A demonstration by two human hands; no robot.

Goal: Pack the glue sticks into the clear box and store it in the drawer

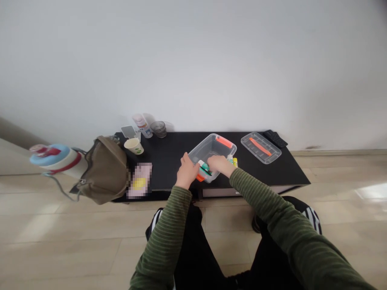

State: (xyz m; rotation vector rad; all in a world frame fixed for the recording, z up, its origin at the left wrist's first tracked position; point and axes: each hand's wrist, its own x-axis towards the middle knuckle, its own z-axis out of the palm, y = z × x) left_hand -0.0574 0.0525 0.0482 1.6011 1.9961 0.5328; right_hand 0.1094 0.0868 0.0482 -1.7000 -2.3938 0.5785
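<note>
A clear plastic storage box [202,148] with orange clips sits on the black table in front of me. My left hand [186,170] grips its left rim, fingers over the edge. Inside, near the front end, lie small green-and-white items [204,166], partly hidden by my hands. My right hand [220,164] reaches into the box from the right with its fingers curled together beside these items; what they hold is hidden. Just right of that hand show a small white-and-green container [230,158] and a yellow-topped one [235,162].
The box's clear lid [266,155] with an orange handle lies to the right, beside a black keypad-like object [275,138]. Leftward stand a paper cup [134,146], a spray can [143,126], a glass [159,129], a brown bag [105,173] and a large bottle [62,159]. A wall [193,64] rises behind.
</note>
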